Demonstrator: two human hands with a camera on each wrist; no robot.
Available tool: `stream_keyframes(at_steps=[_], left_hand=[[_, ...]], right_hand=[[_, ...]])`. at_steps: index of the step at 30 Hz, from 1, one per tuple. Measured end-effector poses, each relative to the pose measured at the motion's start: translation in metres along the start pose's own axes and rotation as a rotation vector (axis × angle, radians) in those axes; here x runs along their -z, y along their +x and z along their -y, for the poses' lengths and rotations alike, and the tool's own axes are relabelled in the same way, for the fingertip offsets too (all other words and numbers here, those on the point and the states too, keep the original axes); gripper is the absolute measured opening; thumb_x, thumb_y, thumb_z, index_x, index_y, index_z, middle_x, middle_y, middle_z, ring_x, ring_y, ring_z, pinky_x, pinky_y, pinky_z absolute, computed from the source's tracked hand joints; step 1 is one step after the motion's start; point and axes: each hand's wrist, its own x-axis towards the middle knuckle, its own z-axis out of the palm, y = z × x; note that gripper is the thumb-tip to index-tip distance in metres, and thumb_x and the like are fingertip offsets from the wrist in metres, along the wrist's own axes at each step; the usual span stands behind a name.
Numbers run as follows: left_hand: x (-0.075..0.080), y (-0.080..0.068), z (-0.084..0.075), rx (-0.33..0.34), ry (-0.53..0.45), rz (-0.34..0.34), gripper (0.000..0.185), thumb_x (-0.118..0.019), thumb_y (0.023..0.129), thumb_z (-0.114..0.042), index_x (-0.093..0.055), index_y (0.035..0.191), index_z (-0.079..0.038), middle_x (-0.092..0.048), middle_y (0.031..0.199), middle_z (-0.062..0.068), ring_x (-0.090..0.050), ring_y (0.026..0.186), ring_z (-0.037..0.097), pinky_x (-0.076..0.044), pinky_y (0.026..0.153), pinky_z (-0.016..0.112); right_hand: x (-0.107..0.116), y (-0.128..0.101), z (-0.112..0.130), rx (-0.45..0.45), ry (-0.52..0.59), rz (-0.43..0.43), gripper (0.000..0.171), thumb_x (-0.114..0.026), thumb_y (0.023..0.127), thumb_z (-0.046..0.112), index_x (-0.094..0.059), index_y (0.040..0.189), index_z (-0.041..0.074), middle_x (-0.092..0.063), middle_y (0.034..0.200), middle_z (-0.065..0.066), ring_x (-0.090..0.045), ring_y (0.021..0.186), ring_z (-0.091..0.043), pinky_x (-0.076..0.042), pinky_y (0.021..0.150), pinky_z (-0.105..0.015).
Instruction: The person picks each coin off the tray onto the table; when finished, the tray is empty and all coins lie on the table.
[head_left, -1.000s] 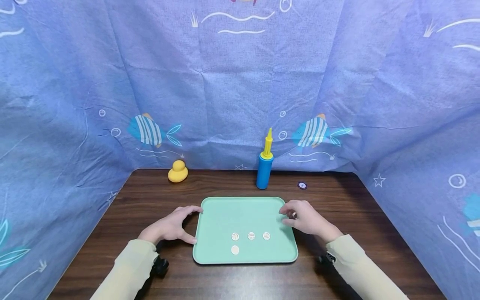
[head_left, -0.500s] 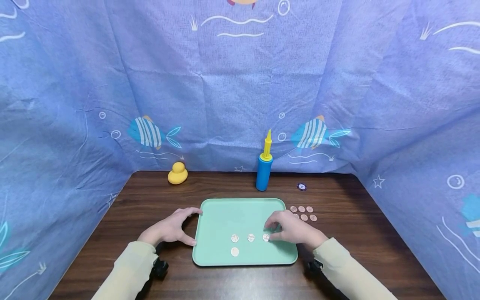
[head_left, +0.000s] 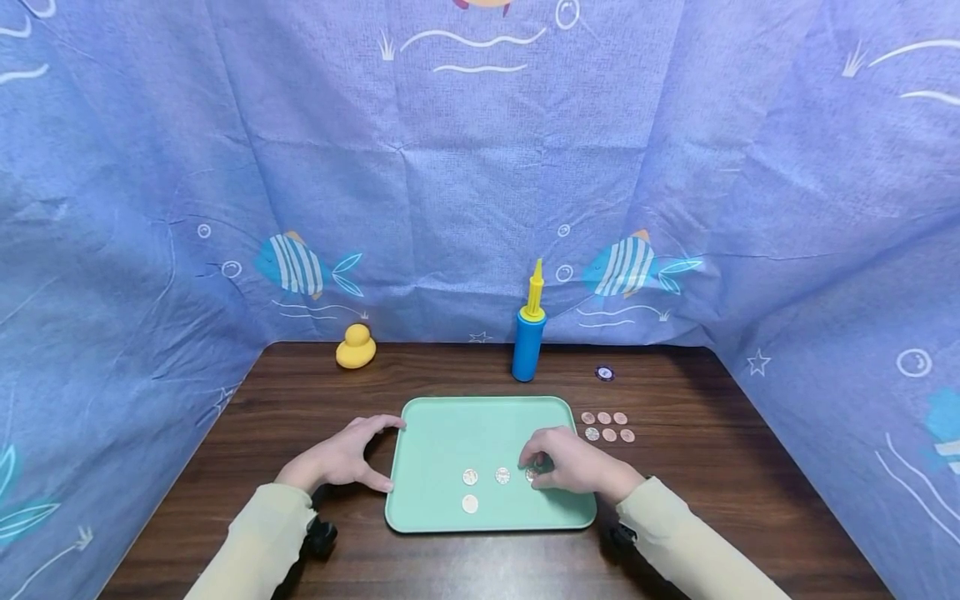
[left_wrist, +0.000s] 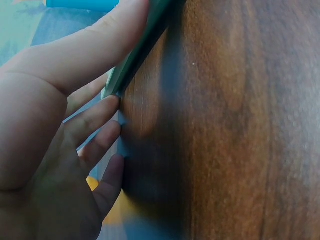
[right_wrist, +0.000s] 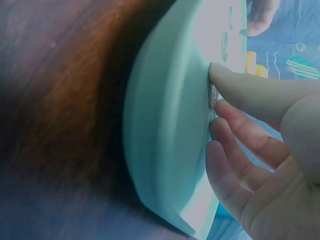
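Note:
My right hand (head_left: 564,460) is over the right half of a mint-green tray (head_left: 450,425). Its thumb and index finger pinch a coppery coin (right_wrist: 213,96) right at the tray's surface, where a silvery coin lay at the row's right end. The other fingers touch down beside it. Left of it in the row lie two silvery coins, the middle coin (head_left: 502,476) and the left coin (head_left: 470,477), with a plain pale disc (head_left: 470,503) below the latter. My left hand (head_left: 341,454) rests against the tray's left rim, thumb and fingers spread along it.
Several coins, mostly copper, lie in two rows right of the tray, including a copper coin (head_left: 604,418) and a silvery coin (head_left: 592,434). Behind stand a blue and yellow hand pump (head_left: 528,342), a yellow rubber duck (head_left: 356,348) and a dark poker chip (head_left: 604,373).
My right hand has carried the coin from the tray's right edge left and down to the row's right end, uncovering the coins beside the tray. My left hand stays at the rim.

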Motion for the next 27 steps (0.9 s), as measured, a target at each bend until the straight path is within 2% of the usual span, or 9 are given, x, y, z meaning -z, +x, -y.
stream_keyframes(at_steps=[7, 18, 27], left_hand=[[0.0, 0.0, 0.0, -0.001, 0.0, -0.001, 0.095, -0.098, 0.074, -0.039, -0.049, 0.153, -0.021, -0.044, 0.159, 0.012, -0.035, 0.146, 0.039, -0.037, 0.112, 0.063], [-0.0004, 0.0009, 0.0022, -0.007, 0.008, -0.006, 0.095, -0.097, 0.074, -0.039, -0.049, 0.153, -0.021, -0.045, 0.158, 0.011, -0.036, 0.146, 0.038, -0.037, 0.112, 0.062], [-0.0001, 0.0008, 0.002, -0.007, 0.011, -0.003, 0.095, -0.097, 0.074, -0.039, -0.048, 0.153, -0.021, -0.046, 0.157, 0.011, -0.037, 0.144, 0.037, -0.038, 0.111, 0.062]], right_hand=[[0.0001, 0.0008, 0.0015, 0.024, -0.014, -0.007, 0.019, -0.087, 0.083, 0.003, -0.079, 0.098, 0.01, -0.071, 0.088, 0.007, -0.061, 0.082, -0.006, -0.054, 0.077, -0.027], [0.0003, 0.0031, 0.0052, -0.011, -0.017, 0.045, 0.02, -0.085, 0.084, -0.001, -0.076, 0.098, 0.011, -0.069, 0.087, 0.01, -0.061, 0.082, -0.004, -0.054, 0.078, -0.026], [-0.0016, 0.0032, 0.0052, 0.01, -0.046, 0.027, 0.019, -0.084, 0.083, -0.002, -0.077, 0.093, 0.013, -0.069, 0.084, 0.01, -0.058, 0.078, -0.004, -0.052, 0.076, -0.024]])
